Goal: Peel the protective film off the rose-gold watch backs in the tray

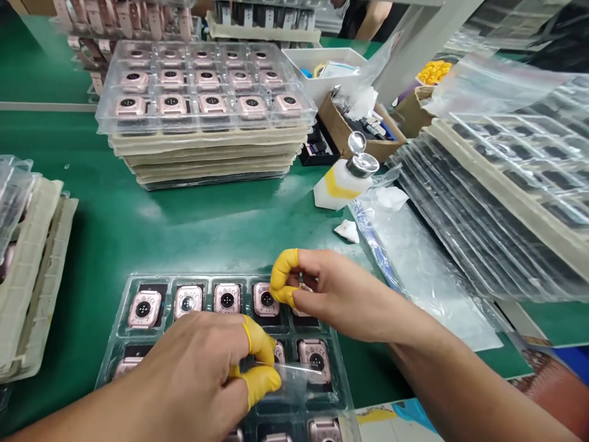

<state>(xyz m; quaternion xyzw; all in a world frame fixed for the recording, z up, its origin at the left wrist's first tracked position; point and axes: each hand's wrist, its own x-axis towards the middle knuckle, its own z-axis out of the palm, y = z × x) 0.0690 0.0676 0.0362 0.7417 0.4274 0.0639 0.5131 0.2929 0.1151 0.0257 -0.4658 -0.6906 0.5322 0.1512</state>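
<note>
A clear plastic tray (120, 325) lies on the bench in front of me, with pink smartwatch cases set in its pockets, sensor backs up. My left hand (216, 362), yellow finger cots on thumb and forefinger, is over the tray's middle row and pinches a piece of clear plastic film (297, 377). My right hand (322, 288), also in yellow finger cots, is at the top row. Its thumb and forefinger close together at the right edge of a watch case (265, 299); anything between them is hidden. Another watch case (317, 362) sits in the right column below.
A tall stack of trays (207, 147) with pink watch cases stands at the back. More trays stand at left (32, 276) and right (488, 215). A white pump bottle (338, 186), a white wad (347, 231), plastic bags (432, 276) and a cardboard box (335, 120) lie between.
</note>
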